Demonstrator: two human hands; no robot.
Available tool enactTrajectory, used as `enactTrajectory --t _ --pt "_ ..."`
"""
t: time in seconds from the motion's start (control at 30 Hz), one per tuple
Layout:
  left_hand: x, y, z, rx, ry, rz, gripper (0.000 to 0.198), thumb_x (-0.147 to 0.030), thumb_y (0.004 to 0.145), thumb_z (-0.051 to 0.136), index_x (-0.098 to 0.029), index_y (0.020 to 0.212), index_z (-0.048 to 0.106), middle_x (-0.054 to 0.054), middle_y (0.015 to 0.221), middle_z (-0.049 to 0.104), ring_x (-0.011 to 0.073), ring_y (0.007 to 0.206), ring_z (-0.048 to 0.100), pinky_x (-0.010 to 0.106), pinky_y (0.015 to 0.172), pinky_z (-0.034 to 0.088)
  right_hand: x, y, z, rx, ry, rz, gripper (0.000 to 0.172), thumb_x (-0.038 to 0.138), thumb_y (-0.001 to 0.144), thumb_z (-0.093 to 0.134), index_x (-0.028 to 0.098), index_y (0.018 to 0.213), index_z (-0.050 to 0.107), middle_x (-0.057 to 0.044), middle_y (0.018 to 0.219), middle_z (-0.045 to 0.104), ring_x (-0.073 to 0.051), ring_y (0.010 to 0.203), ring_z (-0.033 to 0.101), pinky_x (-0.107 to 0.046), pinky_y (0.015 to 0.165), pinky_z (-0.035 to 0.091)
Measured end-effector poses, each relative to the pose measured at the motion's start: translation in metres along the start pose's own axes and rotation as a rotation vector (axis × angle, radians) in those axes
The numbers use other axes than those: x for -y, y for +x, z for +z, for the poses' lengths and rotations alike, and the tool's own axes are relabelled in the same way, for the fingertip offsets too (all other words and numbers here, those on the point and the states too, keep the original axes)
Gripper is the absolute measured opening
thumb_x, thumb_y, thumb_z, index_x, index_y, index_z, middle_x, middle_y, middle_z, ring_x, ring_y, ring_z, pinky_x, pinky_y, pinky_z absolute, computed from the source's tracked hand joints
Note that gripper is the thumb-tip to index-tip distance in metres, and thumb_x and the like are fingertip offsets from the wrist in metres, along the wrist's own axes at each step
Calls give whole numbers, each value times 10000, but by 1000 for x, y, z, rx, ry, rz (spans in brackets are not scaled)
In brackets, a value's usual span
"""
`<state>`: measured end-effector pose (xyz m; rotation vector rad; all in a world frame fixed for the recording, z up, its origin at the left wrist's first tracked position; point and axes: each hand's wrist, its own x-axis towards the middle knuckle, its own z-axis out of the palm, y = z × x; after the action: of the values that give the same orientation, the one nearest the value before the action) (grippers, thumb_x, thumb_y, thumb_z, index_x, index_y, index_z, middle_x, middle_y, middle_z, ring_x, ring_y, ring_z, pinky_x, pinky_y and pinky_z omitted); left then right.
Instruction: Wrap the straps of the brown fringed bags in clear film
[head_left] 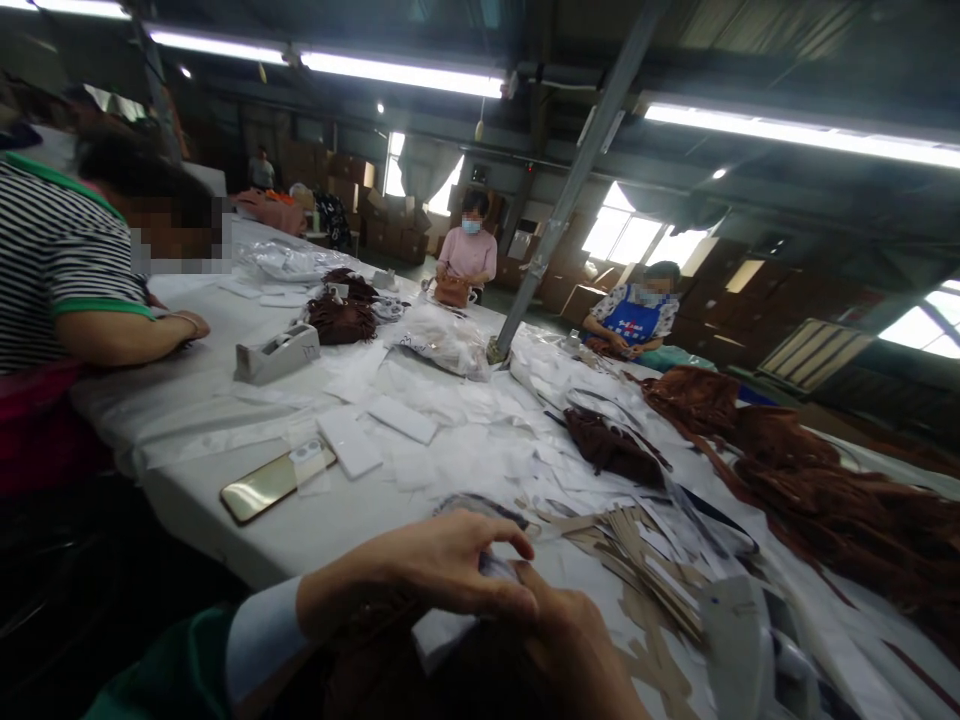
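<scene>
A long white table (pixel 225 500) runs away from the camera, strewn with white paper slips, with a heap of brown fringed fabric (pixel 825 480) along its right side. A person in a striped shirt (pixel 52 260) leans on the left edge, near a tape dispenser (pixel 276 352) and a gold phone (pixel 262 487). At the near edge, the left hand (pixel 435 565) and right hand (pixel 577 640) meet, fingers pinched together on a small white-and-dark packet (pixel 491 568), just above a dark brown bundle (pixel 390 660) below them
</scene>
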<state>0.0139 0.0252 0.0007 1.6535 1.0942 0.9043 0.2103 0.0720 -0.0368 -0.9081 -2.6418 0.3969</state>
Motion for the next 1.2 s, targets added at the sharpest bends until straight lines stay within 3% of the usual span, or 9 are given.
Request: enactTrajectory --t 0.07,0.23,0.37,0.47,0.67,0.83,0.93,1.03,1.2 --pt "-6 1 2 -68 75 44 414 -443 686 737 -191 1010 688 30 842 678 189 779 605 233 664 430 2 4 2 -39 33 -35 255 230 798 462 150 955 646 -50 582 665 -210 470 606 -262 431 368" --pt "1 16 2 -365 -534 -91 359 -444 696 733 -133 852 647 -1 629 622 92 497 519 189 485 396 2 18 -12 -90 414 52 293 440 875 507 185 957 627 -50 815 694 -204 717 648 -265 617 488" --pt "28 26 -11 -583 -667 -122 375 -460 661 770 -136 772 619 -44 514 556 41 350 396 159 352 283 -24 11 -10 6 600 237 447 556 921 429 173 778 610 -12 656 608 -155 591 565 -233 514 437" --pt "41 27 -14 -560 -650 -155 360 -452 671 767 -137 772 624 -64 477 522 28 310 355 154 323 243 -46 -1 -2 -60 693 386 503 607 914 416 167 832 645 -29 712 640 -174 633 588 -258 542 469" --pt "47 33 -10 -499 -622 -177 362 -458 673 764 -138 773 629 -62 477 524 26 312 369 143 319 248 -69 -12 -4 -248 835 532 542 657 841 524 148 958 670 -119 924 705 -258 865 661 -375 775 530" --pt "51 38 -10 -488 -633 -178 339 -447 695 753 -148 773 614 -63 483 533 26 308 368 142 315 263 -65 -9 -14 -134 819 468 536 632 824 577 155 1054 660 -103 963 705 -243 891 652 -363 801 510" --pt "49 38 -9 -486 -636 -171 322 -432 713 745 -146 763 606 -66 481 526 22 309 361 136 314 259 -56 -9 -11 -39 797 439 432 574 808 636 158 909 692 -38 823 698 -190 752 627 -276 680 481" --pt "49 38 -8 -492 -638 -168 324 -429 709 749 -143 758 604 -66 474 520 24 309 361 134 305 250 -51 -11 -6 -59 857 445 429 557 841 605 147 725 654 -2 646 635 -141 607 553 -233 578 414" --pt "52 47 -7 -567 -694 -172 354 -435 658 780 -130 733 616 -57 475 524 27 307 361 135 288 249 -55 -11 -3 -49 959 476 456 583 828 612 140 725 646 -19 638 633 -134 591 526 -232 577 392"
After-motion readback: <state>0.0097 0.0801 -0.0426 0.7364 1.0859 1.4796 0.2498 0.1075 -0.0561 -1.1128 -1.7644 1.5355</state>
